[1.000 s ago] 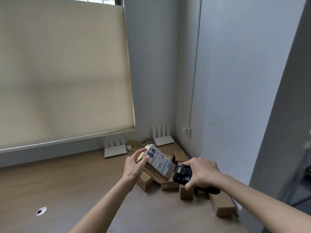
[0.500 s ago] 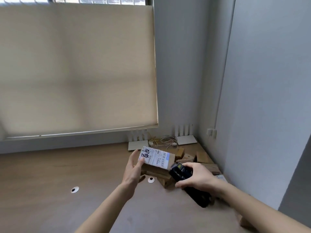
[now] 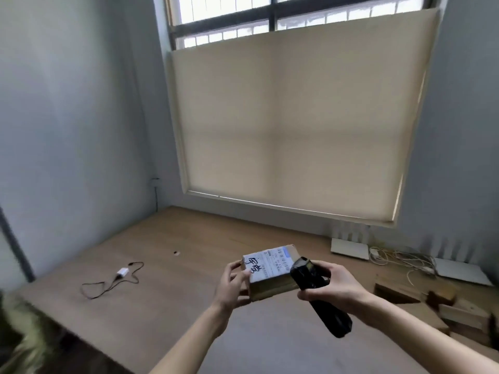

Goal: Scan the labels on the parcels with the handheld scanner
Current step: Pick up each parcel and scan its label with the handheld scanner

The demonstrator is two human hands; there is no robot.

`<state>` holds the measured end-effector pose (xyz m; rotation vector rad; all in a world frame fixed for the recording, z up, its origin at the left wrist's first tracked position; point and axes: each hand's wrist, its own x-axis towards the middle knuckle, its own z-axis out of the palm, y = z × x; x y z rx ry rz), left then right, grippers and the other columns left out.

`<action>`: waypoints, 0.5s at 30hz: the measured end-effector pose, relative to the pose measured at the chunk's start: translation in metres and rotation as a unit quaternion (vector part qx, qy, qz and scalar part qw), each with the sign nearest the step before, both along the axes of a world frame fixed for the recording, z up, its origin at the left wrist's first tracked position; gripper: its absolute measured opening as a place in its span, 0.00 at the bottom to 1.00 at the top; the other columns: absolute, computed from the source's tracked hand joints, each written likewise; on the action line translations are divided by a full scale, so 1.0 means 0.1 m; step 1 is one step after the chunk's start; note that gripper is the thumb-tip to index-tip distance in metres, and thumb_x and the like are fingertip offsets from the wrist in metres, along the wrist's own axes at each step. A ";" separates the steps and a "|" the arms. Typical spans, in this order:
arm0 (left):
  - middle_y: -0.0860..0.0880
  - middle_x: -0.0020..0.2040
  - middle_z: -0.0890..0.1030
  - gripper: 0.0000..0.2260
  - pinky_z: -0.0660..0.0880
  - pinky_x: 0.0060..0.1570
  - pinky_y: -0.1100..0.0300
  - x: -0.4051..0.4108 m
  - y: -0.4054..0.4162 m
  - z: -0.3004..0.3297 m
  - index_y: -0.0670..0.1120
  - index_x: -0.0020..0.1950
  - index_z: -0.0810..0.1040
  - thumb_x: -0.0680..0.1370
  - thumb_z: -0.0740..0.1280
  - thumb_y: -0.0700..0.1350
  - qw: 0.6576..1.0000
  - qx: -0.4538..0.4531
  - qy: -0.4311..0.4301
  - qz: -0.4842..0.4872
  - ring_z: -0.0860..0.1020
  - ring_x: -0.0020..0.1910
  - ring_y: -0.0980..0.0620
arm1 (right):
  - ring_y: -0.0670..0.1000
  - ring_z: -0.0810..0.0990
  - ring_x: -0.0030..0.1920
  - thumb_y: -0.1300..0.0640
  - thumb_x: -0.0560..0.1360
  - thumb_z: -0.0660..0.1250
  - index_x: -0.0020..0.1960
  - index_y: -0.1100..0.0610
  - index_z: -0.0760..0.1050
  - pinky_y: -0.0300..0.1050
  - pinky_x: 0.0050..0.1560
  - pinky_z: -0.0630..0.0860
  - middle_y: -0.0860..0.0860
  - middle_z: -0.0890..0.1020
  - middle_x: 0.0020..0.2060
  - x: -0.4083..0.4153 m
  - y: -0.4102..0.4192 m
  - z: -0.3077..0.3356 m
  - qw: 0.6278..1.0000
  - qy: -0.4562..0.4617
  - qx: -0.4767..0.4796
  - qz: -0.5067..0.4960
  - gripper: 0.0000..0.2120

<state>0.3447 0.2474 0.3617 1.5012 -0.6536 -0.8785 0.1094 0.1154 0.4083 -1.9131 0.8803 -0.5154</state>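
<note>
Holding the small brown cardboard parcel (image 3: 270, 276) in my left hand (image 3: 234, 284), white label up — my right hand (image 3: 334, 286), fingers wrapped round the black handheld scanner (image 3: 316, 290), sits just right of it.

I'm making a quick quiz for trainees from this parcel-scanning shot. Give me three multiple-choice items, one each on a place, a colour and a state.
1. Where does the loose cable with the white plug lie?
A. on the wooden surface, left of the hands
B. on the windowsill
C. on top of the held parcel

2. What colour is the handheld scanner?
A. white
B. black
C. yellow

3. How is the labelled parcel held?
A. flat on the table, untouched
B. in the left hand, label up
C. under the right arm

Answers:
1 A: the cable lies on the wooden surface, left of both hands.
2 B: the scanner in the right hand is black.
3 B: the left hand grips the parcel, its label facing up.
</note>
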 end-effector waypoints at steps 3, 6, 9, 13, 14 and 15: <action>0.48 0.55 0.81 0.26 0.80 0.40 0.59 0.73 0.71 0.06 0.54 0.69 0.71 0.73 0.72 0.55 0.998 -0.001 -0.006 0.055 0.84 0.37 0.51 | 0.42 0.85 0.43 0.51 0.59 0.84 0.56 0.41 0.84 0.29 0.40 0.77 0.42 0.87 0.44 0.91 0.43 0.07 0.999 -0.005 -0.001 0.043 0.26; 0.46 0.59 0.80 0.30 0.81 0.39 0.58 1.50 1.52 0.10 0.67 0.69 0.66 0.71 0.74 0.55 0.996 -0.012 0.007 0.087 0.85 0.39 0.51 | 0.41 0.85 0.42 0.52 0.57 0.85 0.55 0.43 0.85 0.28 0.38 0.75 0.42 0.88 0.43 1.86 0.98 0.11 0.995 -0.011 0.007 0.101 0.27; 0.52 0.63 0.79 0.23 0.81 0.38 0.56 2.17 2.30 0.06 0.63 0.67 0.74 0.74 0.74 0.51 0.992 -0.014 -0.010 0.123 0.85 0.47 0.49 | 0.39 0.85 0.40 0.51 0.55 0.84 0.53 0.44 0.84 0.26 0.37 0.74 0.42 0.88 0.41 2.77 1.57 0.07 0.986 -0.015 0.009 0.163 0.27; 0.49 0.63 0.77 0.21 0.80 0.35 0.55 2.92 3.28 -0.03 0.57 0.64 0.75 0.74 0.75 0.44 0.975 -0.023 -0.017 0.219 0.83 0.53 0.45 | 0.41 0.85 0.39 0.54 0.58 0.88 0.56 0.47 0.84 0.27 0.37 0.75 0.42 0.88 0.41 3.84 2.32 -0.06 0.972 -0.001 0.013 0.236 0.28; 0.48 0.61 0.77 0.20 0.81 0.36 0.55 3.07 3.52 -0.05 0.56 0.63 0.76 0.74 0.75 0.43 0.970 -0.018 -0.018 0.240 0.83 0.51 0.47 | 0.41 0.85 0.40 0.53 0.59 0.87 0.57 0.47 0.84 0.30 0.39 0.76 0.42 0.88 0.42 4.08 2.50 -0.10 0.967 0.004 0.013 0.255 0.28; 0.47 0.59 0.78 0.19 0.82 0.40 0.54 3.21 3.76 -0.08 0.56 0.61 0.77 0.73 0.76 0.44 0.965 -0.012 -0.021 0.262 0.83 0.51 0.49 | 0.41 0.86 0.41 0.51 0.58 0.87 0.57 0.46 0.84 0.32 0.41 0.76 0.41 0.88 0.42 4.31 2.68 -0.13 0.962 0.008 0.014 0.273 0.28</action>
